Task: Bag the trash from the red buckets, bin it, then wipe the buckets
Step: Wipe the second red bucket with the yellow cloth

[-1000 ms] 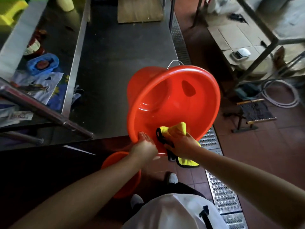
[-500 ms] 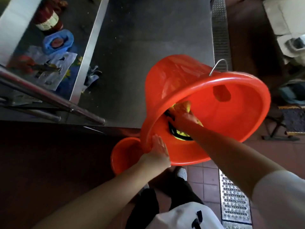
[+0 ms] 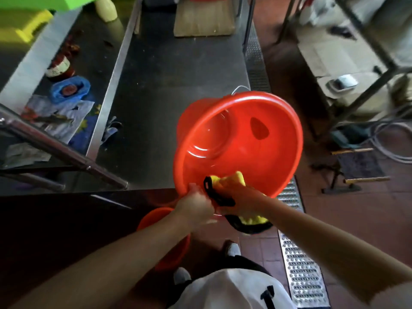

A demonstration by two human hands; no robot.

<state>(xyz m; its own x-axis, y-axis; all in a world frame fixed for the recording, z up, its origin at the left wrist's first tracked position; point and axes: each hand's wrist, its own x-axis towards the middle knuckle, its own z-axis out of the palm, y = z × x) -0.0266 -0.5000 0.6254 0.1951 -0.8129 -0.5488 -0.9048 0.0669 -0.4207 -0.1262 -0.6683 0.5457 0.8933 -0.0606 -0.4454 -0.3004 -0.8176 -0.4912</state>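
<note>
Head view, nearest: our white apron (image 3: pixel 225 291) and shoes sit at the bottom edge.
Second bucket (image 3: pixel 165 239): red, low beside our legs, under our left forearm.
Left grip (image 3: pixel 196 206): our fingers curl over the near rim of the tipped red bucket (image 3: pixel 240 134), holding it.
Right grip (image 3: pixel 240 197): just beside the left, our fingers clutch a yellow cloth (image 3: pixel 231 178) with black edging, pressed on the bucket's inner wall at the near rim.
Bucket position: mouth faces us, at the steel worktop (image 3: pixel 169 85) edge.
Farther: a wooden board (image 3: pixel 202 21) lies on the worktop.
</note>
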